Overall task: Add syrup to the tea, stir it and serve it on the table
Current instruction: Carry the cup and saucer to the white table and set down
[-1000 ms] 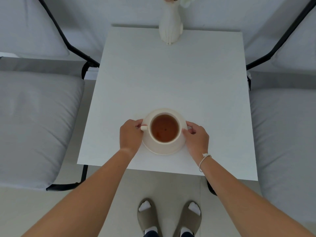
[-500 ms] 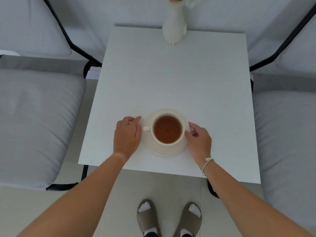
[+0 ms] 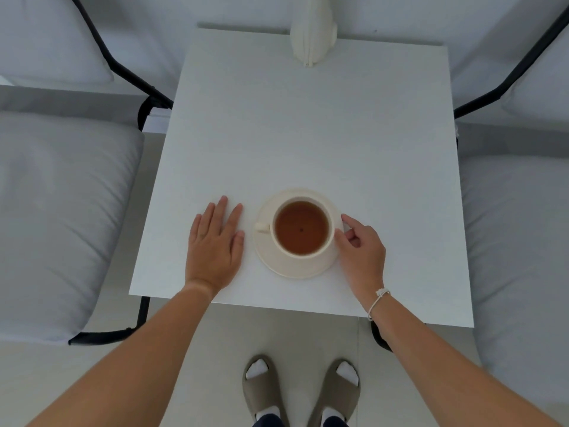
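A cream cup (image 3: 326,251) full of brown tea stands on a cream saucer (image 3: 277,263) near the front edge of the white table (image 3: 308,134). The cup's handle points left. My left hand (image 3: 215,245) lies flat on the table just left of the saucer, fingers spread, clear of it. My right hand (image 3: 363,251) is at the saucer's right rim, thumb and forefinger curled and touching the rim and the cup's side. No syrup or spoon is in view.
A cream vase (image 3: 312,38) stands at the table's far edge. Grey cushioned chairs with black frames flank the table, one on the left (image 3: 61,211) and one on the right (image 3: 517,241). My feet in slippers (image 3: 300,389) stand on the floor below the table's front edge.
My left hand has let go of the saucer's left rim and moved left, flattening on the table. My right hand has loosened at the right rim. The cup and saucer rest in place.
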The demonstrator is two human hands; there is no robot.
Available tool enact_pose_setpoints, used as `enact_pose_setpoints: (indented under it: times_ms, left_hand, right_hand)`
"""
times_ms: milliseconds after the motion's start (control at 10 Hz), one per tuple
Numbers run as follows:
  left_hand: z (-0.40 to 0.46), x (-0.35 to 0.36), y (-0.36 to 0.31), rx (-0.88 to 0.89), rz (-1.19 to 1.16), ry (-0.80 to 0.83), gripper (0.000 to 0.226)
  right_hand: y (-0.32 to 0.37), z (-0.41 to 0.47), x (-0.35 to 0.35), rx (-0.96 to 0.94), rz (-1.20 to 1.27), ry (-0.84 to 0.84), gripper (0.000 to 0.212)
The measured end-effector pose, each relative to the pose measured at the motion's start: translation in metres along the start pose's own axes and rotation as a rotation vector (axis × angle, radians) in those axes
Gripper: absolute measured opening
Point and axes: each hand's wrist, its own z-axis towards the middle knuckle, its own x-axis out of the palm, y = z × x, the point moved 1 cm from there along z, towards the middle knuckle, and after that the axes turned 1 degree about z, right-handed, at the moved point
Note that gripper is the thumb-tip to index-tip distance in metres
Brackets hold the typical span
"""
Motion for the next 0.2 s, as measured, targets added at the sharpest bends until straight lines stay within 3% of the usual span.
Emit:
enact_pose_setpoints:
  times_ms: [200]
  left_hand:
    - [0.001, -0.001, -0.001, -0.001, -0.024, -0.029, 0.056]
  right_hand:
    - [0.014, -0.007, -0.018, 0.063, 0.24, -0.09, 0.025]
